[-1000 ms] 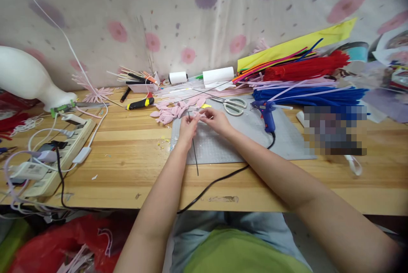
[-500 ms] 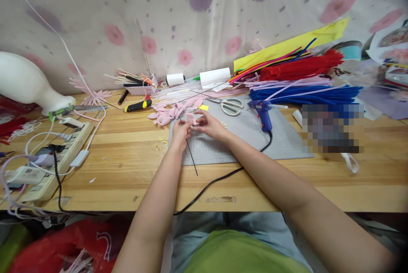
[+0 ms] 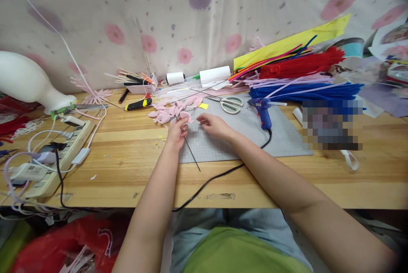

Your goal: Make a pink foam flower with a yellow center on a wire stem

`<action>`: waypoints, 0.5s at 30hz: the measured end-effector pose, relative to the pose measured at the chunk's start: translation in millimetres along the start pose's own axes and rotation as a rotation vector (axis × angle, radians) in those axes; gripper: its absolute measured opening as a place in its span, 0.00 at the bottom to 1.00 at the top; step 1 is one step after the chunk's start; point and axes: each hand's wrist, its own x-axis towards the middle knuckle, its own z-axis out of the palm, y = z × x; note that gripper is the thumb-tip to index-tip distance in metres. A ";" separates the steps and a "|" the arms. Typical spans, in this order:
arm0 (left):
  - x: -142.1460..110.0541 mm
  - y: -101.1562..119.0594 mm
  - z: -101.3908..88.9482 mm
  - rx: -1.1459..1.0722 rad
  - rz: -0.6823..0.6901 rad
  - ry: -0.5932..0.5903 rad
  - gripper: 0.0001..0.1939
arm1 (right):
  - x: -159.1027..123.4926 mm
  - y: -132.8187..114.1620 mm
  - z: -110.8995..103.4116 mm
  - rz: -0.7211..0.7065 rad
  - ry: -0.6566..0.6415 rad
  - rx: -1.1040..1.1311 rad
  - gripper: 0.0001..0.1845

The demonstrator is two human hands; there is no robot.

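My left hand is closed round a thin dark stem, which slants down toward the front of the mat. A pink fuzzy petal piece shows at its fingertips; whether it is fixed to the stem I cannot tell. My right hand hovers just to the right, fingers loosely curled and apart, with nothing visible in them. Behind the hands lies a heap of pink fuzzy petals. A grey cutting mat is under both hands.
Scissors and a blue glue gun lie on the mat, its black cord running to the table's front edge. A utility knife is left of the petals. Blue pipe cleaners are at back right, a power strip at left.
My hands were together at the pink piece and have parted; the right one has drawn off slightly to the right. The left still grips the stem, whose lower end has swung rightward.
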 end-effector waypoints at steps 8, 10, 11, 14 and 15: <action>0.4 1.6 -0.1 -0.038 -0.056 0.094 0.06 | -5.7 -19.1 -28.2 0.119 0.054 0.334 0.07; -1.7 -0.7 2.5 -0.012 -0.061 0.081 0.05 | -16.1 -19.5 -55.8 0.129 -0.078 0.259 0.08; -2.7 -1.8 3.8 0.000 -0.063 0.072 0.05 | -23.2 -18.9 -71.3 0.146 -0.157 0.200 0.11; -5.2 -4.3 6.9 0.014 -0.072 0.059 0.04 | -47.5 -13.1 -119.0 0.264 -0.388 -0.025 0.14; -5.5 -4.8 7.6 0.013 -0.077 0.057 0.04 | -55.0 -9.8 -133.7 0.333 -0.440 -0.127 0.14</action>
